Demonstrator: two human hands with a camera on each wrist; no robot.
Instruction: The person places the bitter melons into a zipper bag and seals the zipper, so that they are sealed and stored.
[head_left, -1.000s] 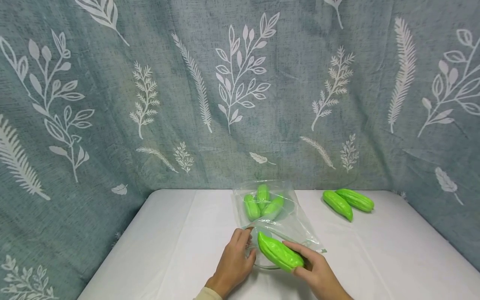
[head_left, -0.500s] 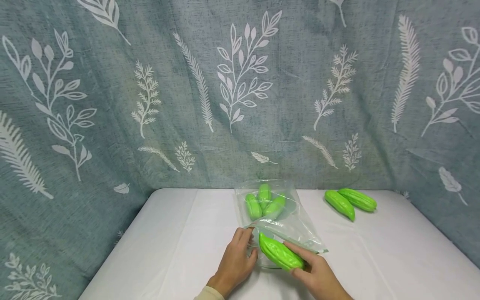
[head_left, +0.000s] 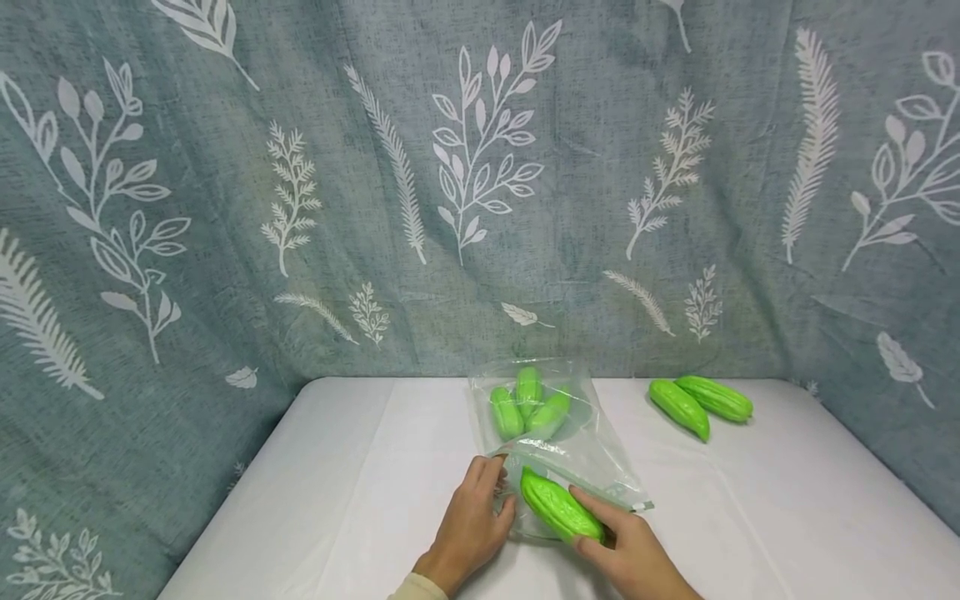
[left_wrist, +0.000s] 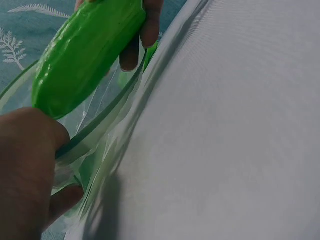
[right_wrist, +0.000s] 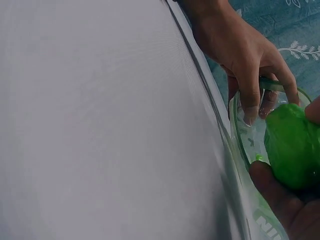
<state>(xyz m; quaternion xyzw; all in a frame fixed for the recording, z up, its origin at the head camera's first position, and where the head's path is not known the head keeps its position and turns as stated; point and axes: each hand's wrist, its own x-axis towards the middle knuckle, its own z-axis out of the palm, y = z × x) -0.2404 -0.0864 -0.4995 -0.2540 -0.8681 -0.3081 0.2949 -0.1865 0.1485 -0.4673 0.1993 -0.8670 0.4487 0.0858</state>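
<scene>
My right hand (head_left: 630, 546) grips a bright green, ribbed bitter melon (head_left: 558, 507), its pointed end aimed away from me. That tip lies at the open mouth of a clear zip bag (head_left: 600, 446). On the mouth's left side, my left hand (head_left: 471, 518) holds the bag's edge, with fingers inside the rim in the right wrist view. Three more bitter melons (head_left: 528, 386) show through the plastic at the bag's far end. In the left wrist view the held melon (left_wrist: 90, 55) hangs over the green-edged rim (left_wrist: 100, 122), close above my left hand (left_wrist: 25, 155).
Two loose bitter melons, one in front (head_left: 678, 408) and one behind (head_left: 720, 398), lie side by side at the table's back right. A white cloth (head_left: 375, 500) covers the table. Behind it hangs a blue-green curtain (head_left: 570, 208) with white leaf prints.
The bitter melon in my right hand has turned slightly, its near end shifting a little left and its tip a little right. My left hand has stayed at the bag's edge.
</scene>
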